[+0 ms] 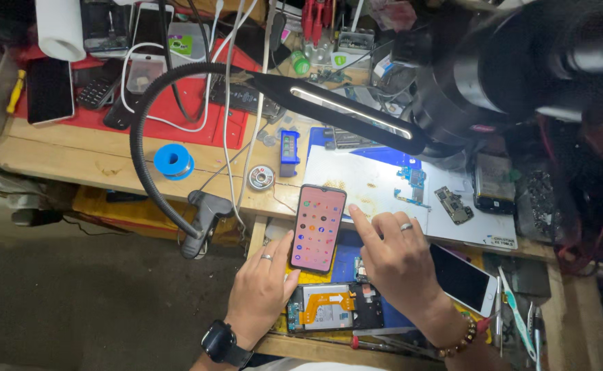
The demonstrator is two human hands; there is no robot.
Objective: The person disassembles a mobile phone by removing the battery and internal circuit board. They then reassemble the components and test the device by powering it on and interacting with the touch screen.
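A smartphone (319, 227) with a lit pink screen full of app icons lies tilted near the front edge of the workbench. My left hand (264, 288), with a ring and a dark wristwatch, steadies the phone's lower left edge with thumb and fingers. My right hand (397, 264), wearing a ring and a bead bracelet, has its index finger stretched toward the phone's right edge. Below my hands lies an opened phone body (334, 307) with an orange flex cable and a battery showing.
A black gooseneck lamp (343, 106) arcs over the bench from a clamp (204, 220). A blue-white work mat (377, 180) carries circuit boards (454, 204). A white phone (463, 278) lies at right. Solder spools, cables, phones on a red mat (198, 124) and a microscope (514, 62) crowd the back.
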